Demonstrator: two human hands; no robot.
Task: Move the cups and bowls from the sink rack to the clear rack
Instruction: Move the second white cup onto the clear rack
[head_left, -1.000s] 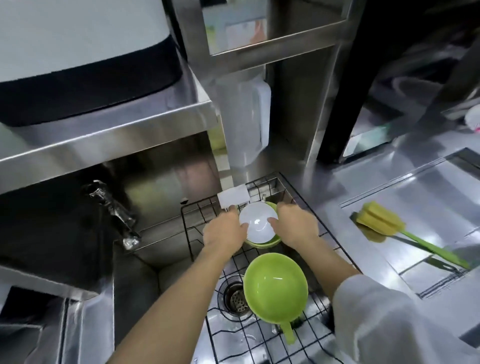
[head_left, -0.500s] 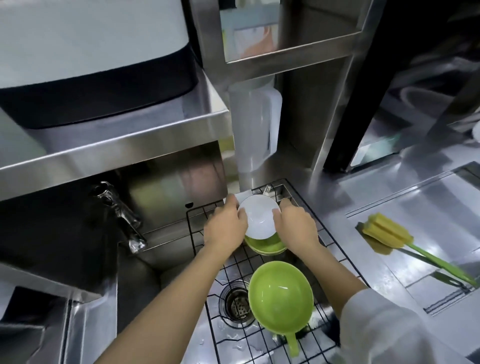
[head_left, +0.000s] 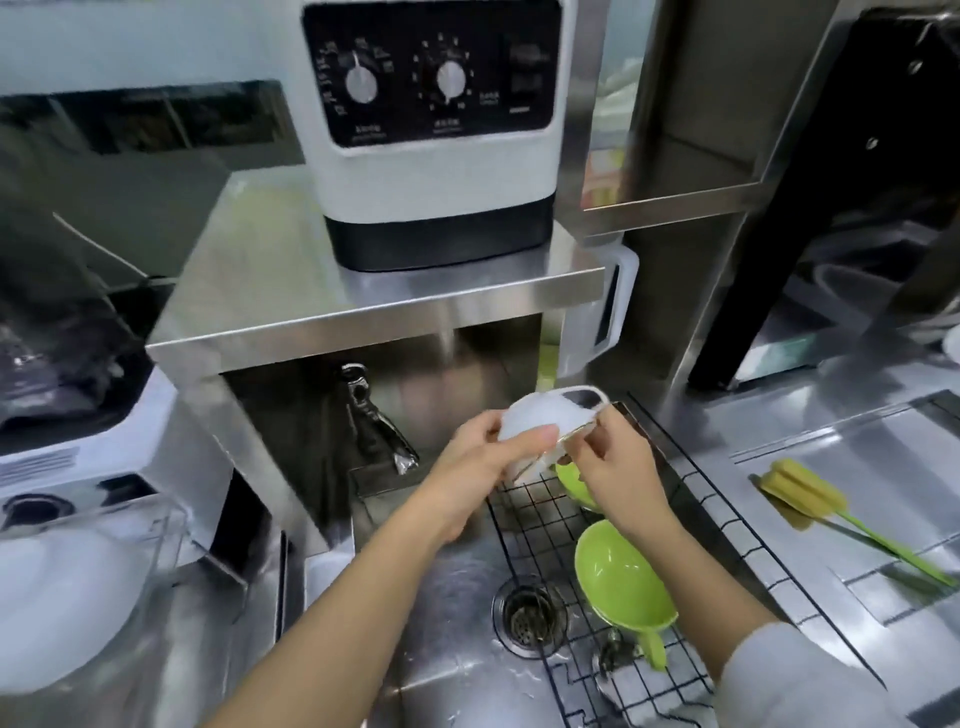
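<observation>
A white bowl (head_left: 545, 420) is held tilted in the air above the far end of the black wire sink rack (head_left: 535, 525). My left hand (head_left: 485, 457) grips its left side and my right hand (head_left: 615, 462) grips its right rim. Under my right hand a green bowl (head_left: 571, 480) rests in the rack, mostly hidden. A green handled cup (head_left: 621, 579) lies tilted in the rack nearer to me. The clear rack (head_left: 166, 525) stands at the far left and holds a large white dish (head_left: 57, 603).
A faucet (head_left: 374, 421) sticks out of the sink's back wall beside my left hand. The sink drain (head_left: 530, 616) lies below. A steel shelf (head_left: 374, 312) carries a white appliance (head_left: 436, 130). A yellow sponge brush (head_left: 810, 501) lies on the right counter. A white jug (head_left: 597, 312) stands behind.
Both hands have lifted the white bowl off the green bowl and tipped it, moving it up and slightly left. The view has swung left, showing the clear rack.
</observation>
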